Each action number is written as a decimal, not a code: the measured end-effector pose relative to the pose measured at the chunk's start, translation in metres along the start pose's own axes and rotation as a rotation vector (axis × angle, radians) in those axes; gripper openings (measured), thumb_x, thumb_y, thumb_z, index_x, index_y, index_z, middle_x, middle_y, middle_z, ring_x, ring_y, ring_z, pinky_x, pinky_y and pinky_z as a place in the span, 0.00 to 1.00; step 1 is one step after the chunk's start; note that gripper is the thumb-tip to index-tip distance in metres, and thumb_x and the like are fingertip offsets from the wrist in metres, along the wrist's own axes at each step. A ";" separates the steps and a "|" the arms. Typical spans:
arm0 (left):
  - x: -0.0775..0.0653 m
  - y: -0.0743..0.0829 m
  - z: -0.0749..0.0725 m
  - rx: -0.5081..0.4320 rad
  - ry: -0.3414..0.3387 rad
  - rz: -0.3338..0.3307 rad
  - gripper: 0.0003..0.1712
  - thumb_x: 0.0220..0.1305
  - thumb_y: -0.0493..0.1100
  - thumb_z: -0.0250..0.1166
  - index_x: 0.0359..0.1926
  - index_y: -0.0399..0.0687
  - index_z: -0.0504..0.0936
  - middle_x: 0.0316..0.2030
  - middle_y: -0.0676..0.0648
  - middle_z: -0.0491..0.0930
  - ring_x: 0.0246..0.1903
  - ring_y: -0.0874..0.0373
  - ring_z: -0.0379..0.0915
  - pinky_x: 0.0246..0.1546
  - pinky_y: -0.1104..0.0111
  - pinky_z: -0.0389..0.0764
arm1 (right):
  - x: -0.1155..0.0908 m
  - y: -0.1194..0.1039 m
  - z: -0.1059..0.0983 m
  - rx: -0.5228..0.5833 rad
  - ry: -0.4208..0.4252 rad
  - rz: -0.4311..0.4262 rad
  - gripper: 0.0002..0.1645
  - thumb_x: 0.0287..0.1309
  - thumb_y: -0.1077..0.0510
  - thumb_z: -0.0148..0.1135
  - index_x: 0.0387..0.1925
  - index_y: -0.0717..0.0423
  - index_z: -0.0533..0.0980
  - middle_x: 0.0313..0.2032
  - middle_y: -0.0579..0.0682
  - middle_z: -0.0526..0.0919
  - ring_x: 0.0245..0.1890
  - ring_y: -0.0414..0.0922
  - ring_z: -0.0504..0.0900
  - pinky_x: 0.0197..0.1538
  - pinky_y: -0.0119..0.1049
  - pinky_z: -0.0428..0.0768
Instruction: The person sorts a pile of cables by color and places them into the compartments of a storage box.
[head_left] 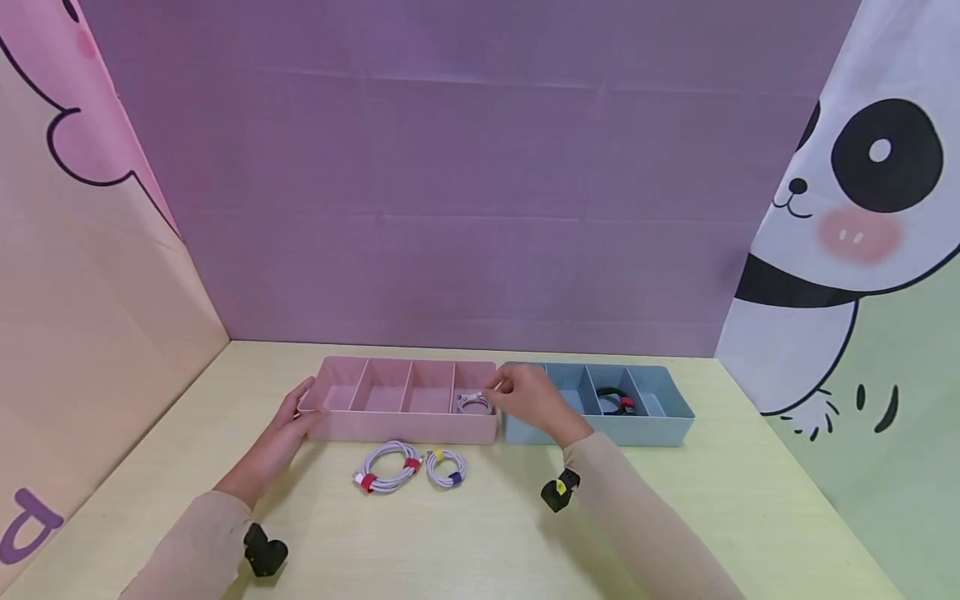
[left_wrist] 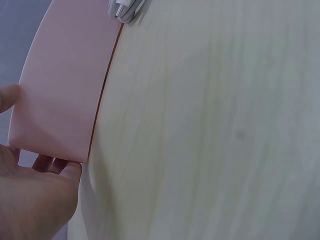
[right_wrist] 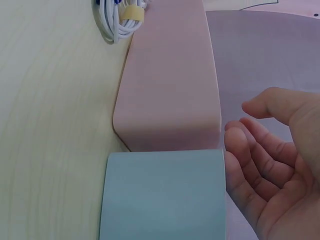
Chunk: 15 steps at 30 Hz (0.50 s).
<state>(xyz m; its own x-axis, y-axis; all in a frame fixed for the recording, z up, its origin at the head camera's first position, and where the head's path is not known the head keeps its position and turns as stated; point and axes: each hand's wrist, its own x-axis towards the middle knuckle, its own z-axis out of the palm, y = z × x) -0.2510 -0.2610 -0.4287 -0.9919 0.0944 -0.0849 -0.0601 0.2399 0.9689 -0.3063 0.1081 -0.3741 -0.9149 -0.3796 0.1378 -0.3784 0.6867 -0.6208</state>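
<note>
At the left end of a pink divided box (head_left: pixel 401 429), my left hand (head_left: pixel 288 429) grips the corner. Its thumb lies at the rim and its fingers bend against the end wall (left_wrist: pixel 50 150). My right hand (head_left: pixel 528 400) hovers over the pink box's right end, beside the blue divided box (head_left: pixel 600 431). Its thumb and fingers are loosely bent and apart, with nothing between them in the right wrist view. Just below these fingers, a coiled white cable (head_left: pixel 474 404) lies in the pink box's rightmost compartment.
In front of the pink box lie a larger white coiled cable (head_left: pixel 388 483) with red ties and a smaller one (head_left: pixel 447 481) with yellow and blue ties. A black cable (head_left: pixel 617 402) with a red tie sits in the blue box. A purple backdrop (head_left: pixel 480 208) stands behind the table.
</note>
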 end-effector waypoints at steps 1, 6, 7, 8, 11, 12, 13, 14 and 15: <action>0.000 0.000 0.000 -0.004 0.000 0.003 0.47 0.78 0.52 0.51 0.80 0.53 0.27 0.77 0.36 0.23 0.75 0.37 0.23 0.72 0.42 0.39 | -0.001 0.000 0.000 0.002 0.000 -0.003 0.07 0.64 0.54 0.66 0.40 0.53 0.83 0.28 0.43 0.81 0.26 0.42 0.77 0.27 0.34 0.76; -0.001 -0.001 0.000 -0.006 -0.002 0.010 0.47 0.78 0.52 0.51 0.80 0.52 0.27 0.77 0.36 0.23 0.75 0.37 0.23 0.73 0.42 0.39 | -0.005 0.000 0.000 0.015 -0.005 -0.013 0.07 0.65 0.55 0.66 0.40 0.53 0.83 0.29 0.43 0.81 0.25 0.41 0.76 0.27 0.33 0.75; -0.001 -0.001 0.000 -0.005 -0.003 0.008 0.47 0.78 0.52 0.51 0.80 0.52 0.27 0.77 0.36 0.23 0.75 0.37 0.23 0.72 0.42 0.39 | -0.006 -0.001 0.000 0.017 -0.004 -0.015 0.06 0.65 0.55 0.66 0.40 0.53 0.83 0.29 0.43 0.81 0.25 0.41 0.76 0.27 0.33 0.75; -0.001 0.000 0.000 -0.005 -0.003 0.007 0.47 0.78 0.52 0.51 0.80 0.52 0.27 0.77 0.36 0.23 0.75 0.37 0.23 0.72 0.42 0.39 | -0.006 -0.001 0.000 0.018 -0.003 -0.017 0.06 0.64 0.55 0.66 0.40 0.53 0.83 0.29 0.43 0.81 0.25 0.41 0.76 0.27 0.33 0.76; -0.002 0.000 0.001 0.002 -0.001 -0.002 0.48 0.78 0.52 0.51 0.80 0.53 0.27 0.77 0.36 0.22 0.75 0.37 0.23 0.72 0.42 0.39 | -0.009 -0.004 0.000 0.031 -0.013 -0.022 0.05 0.64 0.56 0.66 0.39 0.52 0.83 0.30 0.43 0.82 0.27 0.41 0.77 0.29 0.34 0.78; -0.003 0.001 0.001 0.004 0.000 -0.003 0.48 0.78 0.53 0.51 0.80 0.53 0.27 0.77 0.36 0.22 0.75 0.37 0.23 0.72 0.42 0.39 | -0.010 -0.005 0.000 0.036 -0.018 -0.023 0.05 0.64 0.56 0.65 0.39 0.52 0.83 0.30 0.43 0.82 0.28 0.41 0.78 0.30 0.34 0.78; -0.003 0.001 0.001 0.004 0.001 -0.003 0.48 0.78 0.52 0.51 0.80 0.53 0.27 0.77 0.36 0.22 0.75 0.37 0.23 0.72 0.41 0.39 | -0.010 -0.005 0.000 0.042 -0.024 -0.024 0.05 0.64 0.56 0.65 0.39 0.52 0.83 0.30 0.43 0.82 0.29 0.41 0.78 0.31 0.34 0.79; -0.003 0.001 0.001 0.005 0.003 -0.003 0.48 0.78 0.52 0.51 0.80 0.54 0.27 0.77 0.36 0.22 0.75 0.37 0.23 0.72 0.42 0.39 | -0.011 -0.006 0.000 0.046 -0.029 -0.026 0.05 0.64 0.56 0.65 0.39 0.52 0.83 0.31 0.43 0.82 0.30 0.41 0.79 0.32 0.35 0.80; -0.003 0.001 0.001 0.007 0.005 -0.005 0.47 0.78 0.53 0.51 0.80 0.54 0.27 0.77 0.36 0.23 0.75 0.37 0.23 0.72 0.42 0.39 | -0.012 -0.007 0.001 0.050 -0.031 -0.026 0.05 0.64 0.56 0.65 0.39 0.52 0.83 0.31 0.43 0.82 0.30 0.41 0.79 0.33 0.35 0.80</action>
<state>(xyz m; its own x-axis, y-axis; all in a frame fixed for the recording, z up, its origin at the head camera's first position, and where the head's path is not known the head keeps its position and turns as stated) -0.2480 -0.2601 -0.4277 -0.9921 0.0888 -0.0888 -0.0645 0.2467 0.9669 -0.2930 0.1072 -0.3720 -0.8997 -0.4166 0.1304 -0.3936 0.6451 -0.6550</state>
